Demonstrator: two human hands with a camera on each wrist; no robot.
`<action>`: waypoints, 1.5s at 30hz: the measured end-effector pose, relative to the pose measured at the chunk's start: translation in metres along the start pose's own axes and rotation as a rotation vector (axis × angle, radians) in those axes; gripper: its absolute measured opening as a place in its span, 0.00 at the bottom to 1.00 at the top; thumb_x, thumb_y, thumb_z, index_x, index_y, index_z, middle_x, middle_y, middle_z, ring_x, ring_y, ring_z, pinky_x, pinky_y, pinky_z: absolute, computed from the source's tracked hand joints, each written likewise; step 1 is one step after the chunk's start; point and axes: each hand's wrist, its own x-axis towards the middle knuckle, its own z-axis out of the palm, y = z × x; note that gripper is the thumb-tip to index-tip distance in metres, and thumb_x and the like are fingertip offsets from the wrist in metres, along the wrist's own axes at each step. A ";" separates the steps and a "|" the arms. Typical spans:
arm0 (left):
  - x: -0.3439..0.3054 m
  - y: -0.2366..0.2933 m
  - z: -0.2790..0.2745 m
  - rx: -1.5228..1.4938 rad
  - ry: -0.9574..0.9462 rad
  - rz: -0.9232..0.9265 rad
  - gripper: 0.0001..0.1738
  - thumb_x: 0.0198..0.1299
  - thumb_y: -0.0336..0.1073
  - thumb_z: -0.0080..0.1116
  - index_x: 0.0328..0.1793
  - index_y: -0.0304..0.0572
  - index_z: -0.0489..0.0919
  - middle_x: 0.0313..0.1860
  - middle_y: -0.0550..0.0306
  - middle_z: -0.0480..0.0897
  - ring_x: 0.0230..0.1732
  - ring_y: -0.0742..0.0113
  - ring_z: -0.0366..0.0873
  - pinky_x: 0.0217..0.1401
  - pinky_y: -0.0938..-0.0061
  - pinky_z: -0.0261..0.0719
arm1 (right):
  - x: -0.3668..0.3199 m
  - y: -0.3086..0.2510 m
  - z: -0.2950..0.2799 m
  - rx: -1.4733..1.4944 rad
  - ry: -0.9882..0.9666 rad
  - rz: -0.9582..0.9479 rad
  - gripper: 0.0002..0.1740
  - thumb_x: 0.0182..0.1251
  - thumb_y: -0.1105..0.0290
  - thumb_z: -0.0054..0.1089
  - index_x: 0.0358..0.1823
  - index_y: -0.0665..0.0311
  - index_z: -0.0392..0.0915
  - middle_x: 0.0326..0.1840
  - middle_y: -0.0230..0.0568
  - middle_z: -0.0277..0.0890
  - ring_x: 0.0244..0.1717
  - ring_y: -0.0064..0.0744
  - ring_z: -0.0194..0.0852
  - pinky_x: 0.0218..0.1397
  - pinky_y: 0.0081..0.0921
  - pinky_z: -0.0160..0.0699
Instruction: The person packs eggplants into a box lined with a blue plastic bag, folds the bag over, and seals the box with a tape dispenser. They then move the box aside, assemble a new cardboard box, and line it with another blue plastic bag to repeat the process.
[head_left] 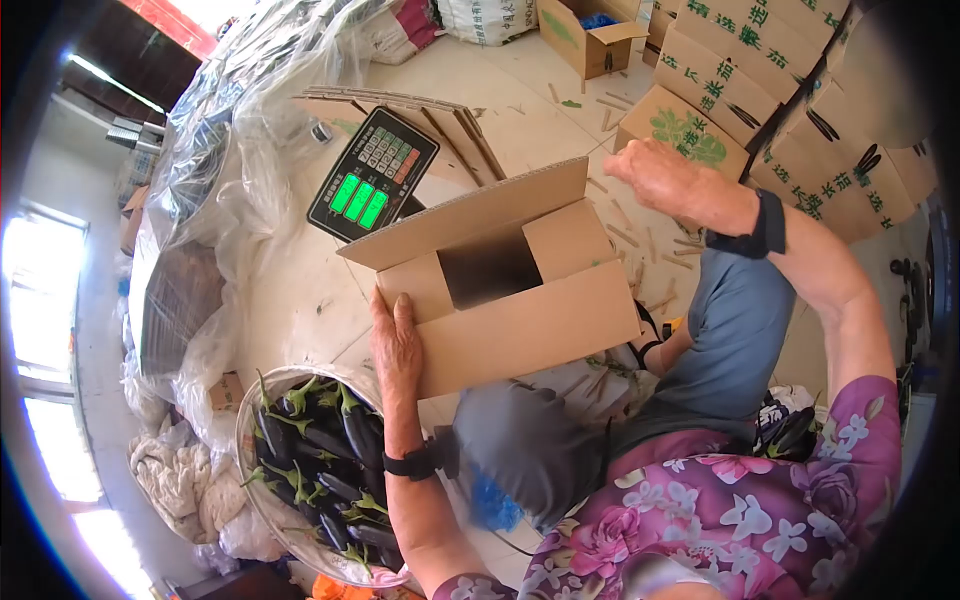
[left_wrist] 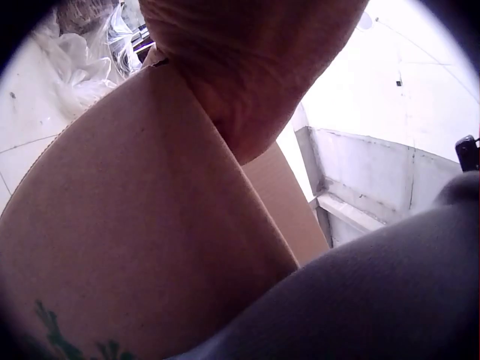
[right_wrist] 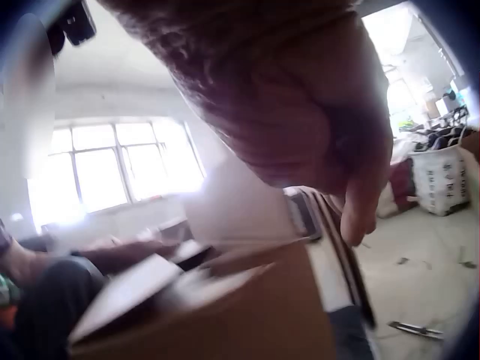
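An open cardboard box (head_left: 520, 335) stands tilted in front of the person's knees, one long flap raised and its inside dark. My left hand (head_left: 397, 350) grips the box's left side, with thumb and fingers at the edge. In the left wrist view, the same hand (left_wrist: 255, 82) overlaps the edge of a cardboard panel (left_wrist: 150, 202) with green print. Off the box's right end, my right hand (head_left: 680, 185) is raised with curled fingers and nothing visible in it. The right wrist view has this hand (right_wrist: 300, 112) above the box (right_wrist: 247, 315).
A basket (head_left: 245, 440) of eggplants (head_left: 330, 450) stands left of the left forearm. Beyond the box are a lit scale display (head_left: 375, 175) and folded cardboard (head_left: 455, 130). Printed cartons (head_left: 720, 80) are stacked at the right, and wooden strips (head_left: 625, 235) litter the floor.
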 end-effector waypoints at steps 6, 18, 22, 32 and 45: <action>-0.003 0.002 0.002 0.059 0.027 -0.024 0.32 0.76 0.49 0.46 0.80 0.42 0.59 0.58 0.27 0.80 0.60 0.31 0.78 0.61 0.52 0.74 | 0.016 0.059 -0.001 0.115 0.161 -0.008 0.15 0.59 0.71 0.64 0.46 0.69 0.80 0.37 0.56 0.82 0.39 0.54 0.83 0.42 0.43 0.82; -0.009 -0.020 0.003 -0.338 0.136 -0.261 0.28 0.79 0.45 0.40 0.77 0.36 0.64 0.61 0.38 0.79 0.57 0.57 0.78 0.60 0.67 0.75 | -0.012 -0.072 0.026 0.114 0.271 -0.444 0.34 0.68 0.43 0.59 0.53 0.72 0.78 0.57 0.58 0.76 0.59 0.51 0.76 0.60 0.46 0.75; -0.006 -0.027 -0.002 -0.805 0.122 -0.376 0.31 0.77 0.45 0.40 0.81 0.41 0.56 0.70 0.40 0.72 0.67 0.54 0.74 0.67 0.65 0.73 | -0.013 -0.081 0.051 0.114 0.425 -0.322 0.34 0.67 0.44 0.59 0.57 0.70 0.78 0.62 0.56 0.74 0.67 0.52 0.69 0.68 0.50 0.66; 0.031 -0.028 0.006 -0.492 -0.145 -0.064 0.35 0.72 0.44 0.45 0.80 0.36 0.57 0.74 0.41 0.66 0.73 0.53 0.64 0.73 0.65 0.66 | -0.009 -0.085 0.080 0.380 0.486 0.237 0.33 0.69 0.53 0.61 0.67 0.68 0.68 0.74 0.59 0.59 0.73 0.57 0.60 0.72 0.50 0.61; 0.023 0.000 0.021 -0.429 -0.010 -0.066 0.29 0.75 0.46 0.48 0.75 0.37 0.63 0.57 0.41 0.79 0.55 0.57 0.78 0.60 0.67 0.76 | 0.041 -0.030 0.075 0.500 0.156 0.090 0.48 0.71 0.36 0.53 0.77 0.68 0.56 0.73 0.63 0.52 0.72 0.60 0.59 0.76 0.44 0.60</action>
